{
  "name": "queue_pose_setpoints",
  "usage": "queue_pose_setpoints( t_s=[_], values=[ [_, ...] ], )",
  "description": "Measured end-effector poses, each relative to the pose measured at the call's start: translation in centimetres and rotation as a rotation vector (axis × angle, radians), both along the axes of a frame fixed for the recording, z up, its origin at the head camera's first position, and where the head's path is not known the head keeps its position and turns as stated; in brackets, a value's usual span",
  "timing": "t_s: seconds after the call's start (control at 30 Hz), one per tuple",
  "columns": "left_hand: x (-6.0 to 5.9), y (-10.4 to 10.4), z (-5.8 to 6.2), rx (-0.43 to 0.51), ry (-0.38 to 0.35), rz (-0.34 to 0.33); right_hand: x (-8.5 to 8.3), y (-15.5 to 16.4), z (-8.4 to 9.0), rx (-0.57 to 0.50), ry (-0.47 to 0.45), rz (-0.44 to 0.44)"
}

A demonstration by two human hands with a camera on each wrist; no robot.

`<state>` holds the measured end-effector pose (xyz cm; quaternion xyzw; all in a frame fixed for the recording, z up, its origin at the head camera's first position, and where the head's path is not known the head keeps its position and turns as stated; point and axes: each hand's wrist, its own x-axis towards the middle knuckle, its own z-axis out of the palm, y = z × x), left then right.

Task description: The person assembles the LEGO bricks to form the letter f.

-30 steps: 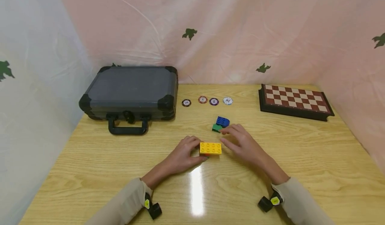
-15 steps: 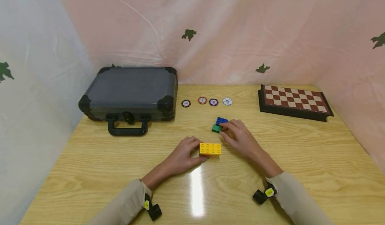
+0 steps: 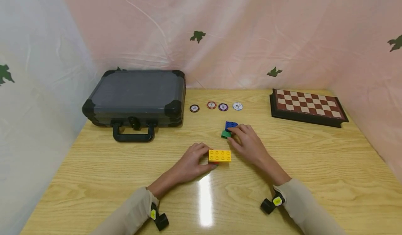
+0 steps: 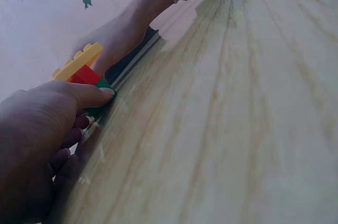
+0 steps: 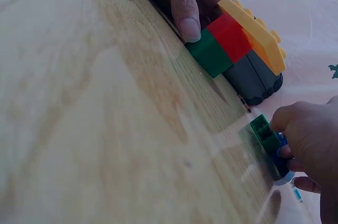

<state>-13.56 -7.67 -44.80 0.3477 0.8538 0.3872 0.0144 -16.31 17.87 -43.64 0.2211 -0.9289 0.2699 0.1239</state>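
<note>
"What do we have closest to us?"

"Beige sleeves (image 3: pixel 125 210) over the worktop (image 3: pixel 103 179), and a black camera (image 3: pixel 161 221) strapped at each wrist."

"And beyond those?"

"We see the left hand (image 3: pixel 190 162) gripping a stack about midway between the worktop's left and right edges: green base brick (image 5: pixel 210 54), red brick (image 5: pixel 229 37), then the yellow brick (image 3: pixel 220 155), studs up, jutting toward the right hand (image 3: pixel 251 147). The left thumb presses the green base brick."

"What is the right hand doing?"

"It pinches a blue brick (image 3: pixel 231 125) and a second green brick (image 3: pixel 225 134), touching each other just past the stack. We can't tell whether those two are joined."

"Further off?"

"A grey case (image 3: pixel 138 92) at the far left corner, handle toward us, and a chessboard (image 3: pixel 309 104) at the far right corner. Between them, near the far edge, lie black (image 3: pixel 194 108), red (image 3: pixel 211 105), purple (image 3: pixel 223 107) and white chips (image 3: pixel 237 106). Behind hangs a pale curtain (image 3: pixel 125 29)."
</note>
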Motion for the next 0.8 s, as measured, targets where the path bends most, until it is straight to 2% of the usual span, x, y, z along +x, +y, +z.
queue_pose_setpoints(
  t_s=[0.33, 0.6, 0.8],
  values=[
    [0.1, 0.0, 0.0, -0.003, 0.005, 0.003, 0.1, -0.5, -0.4, -0.027, 0.007, 0.001],
    [0.1, -0.1, 0.0, -0.013, -0.006, 0.008, 1.2, -1.3, 0.1, -0.003, -0.051, -0.028],
    [0.0, -0.1, 0.0, -0.008, -0.002, 0.002, 0.9, -0.8, 0.0, 0.001, -0.09, 0.029]
  ],
)
